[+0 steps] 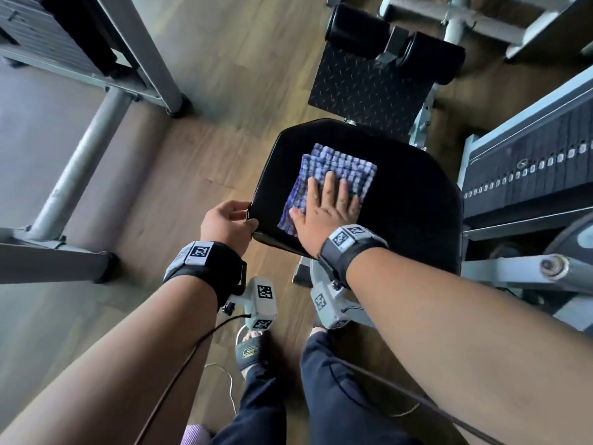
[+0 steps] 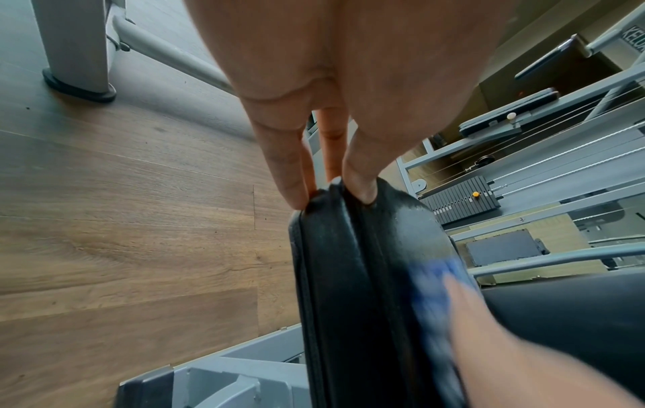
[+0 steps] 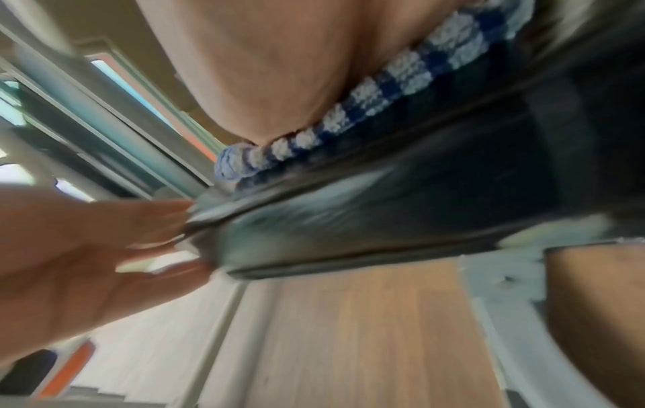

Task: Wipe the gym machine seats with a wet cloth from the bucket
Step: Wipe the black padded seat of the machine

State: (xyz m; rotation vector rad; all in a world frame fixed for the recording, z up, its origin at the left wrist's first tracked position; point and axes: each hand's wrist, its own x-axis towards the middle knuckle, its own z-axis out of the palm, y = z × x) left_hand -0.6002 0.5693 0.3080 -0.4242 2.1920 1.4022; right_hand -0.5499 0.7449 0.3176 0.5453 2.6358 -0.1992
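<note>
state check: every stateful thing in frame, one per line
black seat pad: uncovered on its right part, cloth on its left part
blue-and-white cloth: folded, lying flat on the seat pad, pressed by the right hand
right hand: open, palm down on the cloth, fingers straight
left hand: grips the seat pad's near left corner, thumb on top
weight stack: plates down, at rest

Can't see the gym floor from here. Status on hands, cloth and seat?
Right hand flat on blue checked cloth, pressing it to black seat. Left hand grips seat's near-left corner. Nothing in the way.
</note>
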